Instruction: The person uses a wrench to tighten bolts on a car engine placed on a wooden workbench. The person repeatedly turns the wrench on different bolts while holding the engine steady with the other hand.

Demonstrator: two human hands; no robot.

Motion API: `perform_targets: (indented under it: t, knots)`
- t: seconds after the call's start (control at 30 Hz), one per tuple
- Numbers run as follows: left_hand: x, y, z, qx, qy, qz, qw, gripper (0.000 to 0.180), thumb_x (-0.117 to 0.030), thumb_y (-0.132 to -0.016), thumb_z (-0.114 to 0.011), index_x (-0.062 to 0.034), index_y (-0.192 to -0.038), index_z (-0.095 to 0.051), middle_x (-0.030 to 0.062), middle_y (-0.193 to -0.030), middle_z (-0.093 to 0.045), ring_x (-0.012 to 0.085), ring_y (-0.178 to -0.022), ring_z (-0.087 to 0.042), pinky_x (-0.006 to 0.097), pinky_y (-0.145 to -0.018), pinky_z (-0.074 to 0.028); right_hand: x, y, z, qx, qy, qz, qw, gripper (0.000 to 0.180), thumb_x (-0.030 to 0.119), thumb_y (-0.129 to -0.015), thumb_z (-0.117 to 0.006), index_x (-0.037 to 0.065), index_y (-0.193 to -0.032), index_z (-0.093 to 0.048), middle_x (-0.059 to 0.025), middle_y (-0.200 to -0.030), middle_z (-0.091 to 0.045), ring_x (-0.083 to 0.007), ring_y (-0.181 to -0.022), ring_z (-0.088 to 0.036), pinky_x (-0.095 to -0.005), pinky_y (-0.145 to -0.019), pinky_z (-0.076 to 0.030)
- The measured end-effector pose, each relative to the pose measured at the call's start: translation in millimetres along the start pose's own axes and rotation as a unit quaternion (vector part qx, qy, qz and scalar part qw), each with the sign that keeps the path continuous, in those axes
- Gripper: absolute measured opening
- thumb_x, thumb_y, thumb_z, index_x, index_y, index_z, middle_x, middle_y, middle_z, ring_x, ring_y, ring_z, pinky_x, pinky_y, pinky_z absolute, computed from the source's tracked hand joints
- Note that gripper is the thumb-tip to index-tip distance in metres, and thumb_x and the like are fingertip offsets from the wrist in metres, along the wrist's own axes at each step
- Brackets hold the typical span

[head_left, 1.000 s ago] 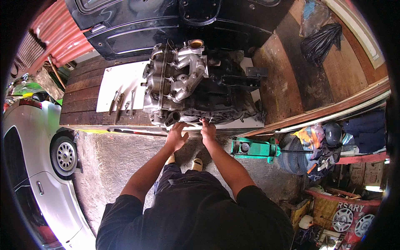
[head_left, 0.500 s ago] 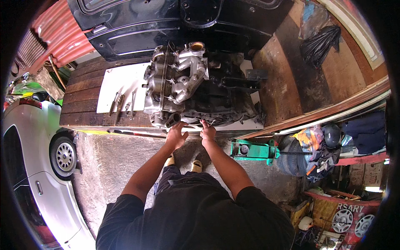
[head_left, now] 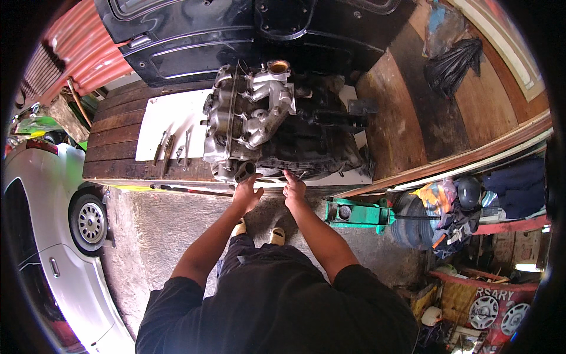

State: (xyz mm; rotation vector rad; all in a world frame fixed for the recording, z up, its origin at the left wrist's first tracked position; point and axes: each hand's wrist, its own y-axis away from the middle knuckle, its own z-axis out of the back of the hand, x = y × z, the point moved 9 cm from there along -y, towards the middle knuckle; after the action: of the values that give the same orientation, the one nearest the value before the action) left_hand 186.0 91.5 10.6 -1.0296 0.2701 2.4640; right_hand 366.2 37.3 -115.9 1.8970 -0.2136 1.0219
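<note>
An engine (head_left: 259, 127), silver on its left part and blackened on its right, lies on a bench in front of me. At its near edge, my left hand (head_left: 246, 193) reaches up beside a round pipe outlet (head_left: 244, 171), thumb apart from the fingers; the fingertips seem to touch the engine there. Just to the right, my right hand (head_left: 294, 190) is closed with the index finger pointing at the engine's near side. A slim metal tool (head_left: 302, 175) sticks out of that hand; its exact kind is too small to tell.
Several hand tools (head_left: 168, 150) lie on a white sheet (head_left: 156, 127) left of the engine. A dark vehicle panel (head_left: 194, 41) stands behind. The green floor jack (head_left: 359, 212) is at my right, near a tyre (head_left: 413, 221). A silver car (head_left: 56, 236) stands at left.
My left hand has shifted very slightly left and lower at the pipe outlet, its thumb a little farther left. The right hand stays almost still at the engine's near side.
</note>
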Motion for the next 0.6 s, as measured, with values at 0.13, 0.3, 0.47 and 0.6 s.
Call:
perform_targets:
  t: [0.13, 0.3, 0.47, 0.6]
  knots:
    - [1.0, -0.9, -4.2, -0.003, -0.002, -0.017, 1.0, 0.045, -0.021, -0.08, -0.062, -0.0083, -0.122, -0.053, 0.0215, -0.112, -0.061, 0.0381, -0.106, -0.057, 0.043, -0.094, -0.044, -1.2, 5.5, -6.2, 0.121, -0.058, -0.025, 0.991, 0.022, 0.028, -0.083, -0.072, 0.008, -0.092, -0.068, 0.0028, -0.054, -0.048, -0.0081, -0.036, -0.034, -0.0244, -0.034, -0.026]
    - [0.9, -0.9, -2.9, 0.007, 0.006, -0.013, 1.0, 0.045, -0.022, -0.081, -0.061, -0.0092, -0.123, -0.052, 0.0216, -0.115, -0.06, 0.0383, -0.107, -0.057, 0.044, -0.094, -0.044, 3.4, 7.6, -2.7, 0.0, -0.015, 0.003, 1.0, 0.022, 0.023, -0.079, -0.077, 0.01, -0.09, -0.062, 0.0063, -0.052, -0.039, -0.0065, -0.035, -0.03, -0.0246, -0.033, -0.022]
    - [3.9, -2.9, -3.0, 0.037, 0.002, 0.026, 0.999, 0.047, -0.023, -0.081, -0.06, -0.0098, -0.125, -0.052, 0.0216, -0.114, -0.061, 0.0382, -0.103, -0.059, 0.043, -0.091, -0.046, -4.3, 3.9, -1.3, 0.016, -0.035, 0.013, 0.999, 0.026, 0.027, -0.076, -0.079, 0.006, -0.086, -0.067, 0.0039, -0.05, -0.043, -0.0081, -0.036, -0.035, -0.0253, -0.036, -0.027]
    - [4.7, -1.8, 0.0, 0.003, 0.01, 0.002, 1.0, 0.046, -0.025, -0.082, -0.059, -0.0116, -0.126, -0.052, 0.022, -0.111, -0.062, 0.0388, -0.1, -0.06, 0.044, -0.088, -0.048, -5.4, 15.6, -8.6, 0.099, -0.069, -0.047, 0.992, 0.029, 0.032, -0.082, -0.072, 0.008, -0.095, -0.065, 0.0071, -0.05, -0.03, -0.0069, -0.037, -0.028, -0.0243, -0.036, -0.022]
